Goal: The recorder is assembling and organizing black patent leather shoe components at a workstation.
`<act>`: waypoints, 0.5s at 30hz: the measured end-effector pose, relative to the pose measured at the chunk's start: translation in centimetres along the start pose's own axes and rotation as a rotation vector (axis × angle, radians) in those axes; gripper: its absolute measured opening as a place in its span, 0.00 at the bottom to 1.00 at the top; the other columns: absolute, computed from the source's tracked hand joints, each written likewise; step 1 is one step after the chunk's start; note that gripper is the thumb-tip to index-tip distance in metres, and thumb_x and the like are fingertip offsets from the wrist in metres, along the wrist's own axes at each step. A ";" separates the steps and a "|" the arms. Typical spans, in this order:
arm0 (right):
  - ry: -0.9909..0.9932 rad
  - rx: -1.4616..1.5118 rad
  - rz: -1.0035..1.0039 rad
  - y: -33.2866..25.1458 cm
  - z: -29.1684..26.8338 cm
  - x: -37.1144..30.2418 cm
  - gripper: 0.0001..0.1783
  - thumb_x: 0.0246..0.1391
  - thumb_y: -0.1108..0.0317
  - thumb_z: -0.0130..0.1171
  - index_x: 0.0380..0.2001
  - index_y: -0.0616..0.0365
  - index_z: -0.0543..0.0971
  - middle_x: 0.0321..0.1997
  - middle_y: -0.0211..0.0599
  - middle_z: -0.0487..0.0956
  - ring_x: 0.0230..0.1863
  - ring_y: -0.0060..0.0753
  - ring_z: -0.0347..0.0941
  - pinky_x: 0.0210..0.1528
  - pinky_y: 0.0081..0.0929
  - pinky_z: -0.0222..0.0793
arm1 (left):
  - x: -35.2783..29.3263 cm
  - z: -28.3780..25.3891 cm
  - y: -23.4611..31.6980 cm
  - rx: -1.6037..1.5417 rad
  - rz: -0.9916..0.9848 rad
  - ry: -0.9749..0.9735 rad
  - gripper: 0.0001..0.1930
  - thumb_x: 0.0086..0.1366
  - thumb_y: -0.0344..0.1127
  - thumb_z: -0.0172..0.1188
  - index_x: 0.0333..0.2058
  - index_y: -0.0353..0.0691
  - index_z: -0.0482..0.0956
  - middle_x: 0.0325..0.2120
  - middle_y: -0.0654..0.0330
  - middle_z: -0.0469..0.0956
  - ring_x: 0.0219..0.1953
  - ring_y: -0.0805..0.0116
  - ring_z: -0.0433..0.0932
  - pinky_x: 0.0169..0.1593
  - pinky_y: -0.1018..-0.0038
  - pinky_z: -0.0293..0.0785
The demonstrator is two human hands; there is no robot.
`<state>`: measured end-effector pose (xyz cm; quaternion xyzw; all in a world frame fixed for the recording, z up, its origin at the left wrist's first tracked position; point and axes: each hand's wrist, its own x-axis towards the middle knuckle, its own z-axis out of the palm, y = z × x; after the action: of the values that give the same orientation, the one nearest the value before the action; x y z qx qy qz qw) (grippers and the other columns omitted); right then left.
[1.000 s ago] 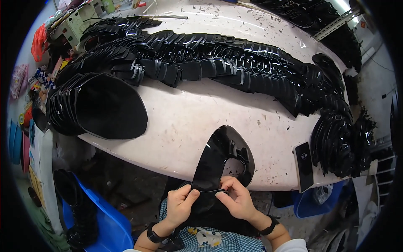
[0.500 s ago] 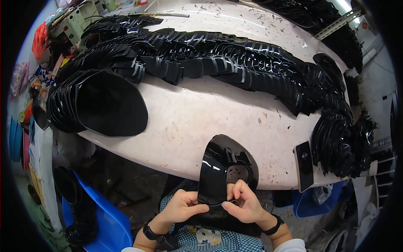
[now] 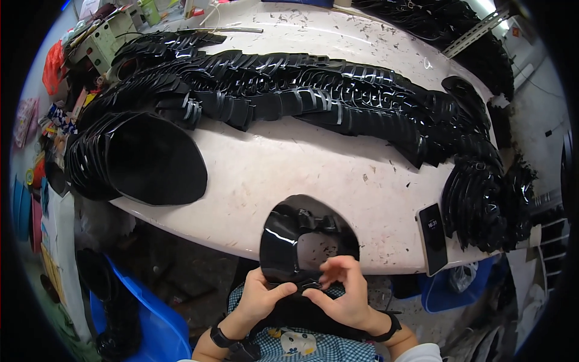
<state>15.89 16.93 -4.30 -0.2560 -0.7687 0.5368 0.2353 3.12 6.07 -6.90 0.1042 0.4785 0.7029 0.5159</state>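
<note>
Pinched at its near edge by your left hand [image 3: 258, 297], with your right hand [image 3: 350, 298] beside it, hold unclear, the glossy black piece [image 3: 280, 240] arches just beyond both, probably light, springy and slick, best held by its edges.

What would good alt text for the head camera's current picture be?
A person's left hand pinches the near edge of a glossy, curved black piece, the right hand close beside, at a smooth pale-pink table. Beyond lies a long row of overlapping shiny black pieces; a slim, black-screened phone lies right.
</note>
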 end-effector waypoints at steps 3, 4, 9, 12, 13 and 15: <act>-0.029 0.178 0.202 -0.3 0.2 0.0 0.17 0.40 0.70 0.63 0.33 0.62 0.69 0.25 0.34 0.72 0.21 0.21 0.66 0.24 0.14 0.64 | -0.3 0.1 -0.5 0.023 0.080 -0.011 0.10 0.49 0.28 0.63 0.31 0.32 0.76 0.27 0.59 0.77 0.28 0.76 0.74 0.34 0.81 0.70; -0.021 0.137 0.086 -0.2 0.2 0.0 0.13 0.40 0.71 0.62 0.30 0.62 0.70 0.24 0.34 0.72 0.20 0.21 0.66 0.23 0.15 0.64 | -0.2 0.6 -0.5 0.025 0.092 0.010 0.09 0.49 0.28 0.63 0.29 0.32 0.76 0.25 0.60 0.78 0.27 0.76 0.74 0.33 0.81 0.70; 0.070 -0.024 -0.321 0.5 0.2 0.9 0.06 0.41 0.74 0.59 0.24 0.63 0.72 0.23 0.36 0.72 0.18 0.24 0.66 0.20 0.17 0.62 | -0.6 0.8 -0.5 0.046 0.103 -0.008 0.09 0.49 0.28 0.64 0.29 0.32 0.76 0.26 0.59 0.78 0.28 0.77 0.74 0.33 0.82 0.70; 0.007 -0.042 -0.260 0.7 -0.4 0.8 0.06 0.41 0.75 0.58 0.24 0.64 0.72 0.23 0.38 0.72 0.17 0.27 0.66 0.20 0.19 0.62 | -0.6 1.0 -0.5 0.077 0.100 0.010 0.09 0.49 0.27 0.64 0.29 0.32 0.77 0.27 0.59 0.78 0.28 0.77 0.74 0.33 0.82 0.70; 0.008 -0.042 -0.260 0.2 -0.6 0.9 0.06 0.41 0.75 0.58 0.24 0.64 0.72 0.23 0.38 0.72 0.17 0.27 0.66 0.20 0.19 0.62 | -0.6 1.1 -0.5 0.067 0.101 0.025 0.09 0.48 0.27 0.64 0.30 0.32 0.77 0.27 0.59 0.78 0.28 0.77 0.74 0.33 0.82 0.70; -0.096 0.071 -0.007 -0.8 -0.6 1.5 0.06 0.41 0.75 0.58 0.25 0.64 0.72 0.22 0.39 0.72 0.18 0.31 0.67 0.20 0.21 0.62 | -0.5 0.8 -0.4 0.082 0.111 0.038 0.09 0.48 0.27 0.64 0.30 0.32 0.76 0.27 0.59 0.78 0.28 0.77 0.74 0.33 0.82 0.70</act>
<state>15.06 18.09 -3.26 -0.2188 -0.7604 0.5745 0.2092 4.12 6.09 -6.65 0.1381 0.5099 0.7121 0.4624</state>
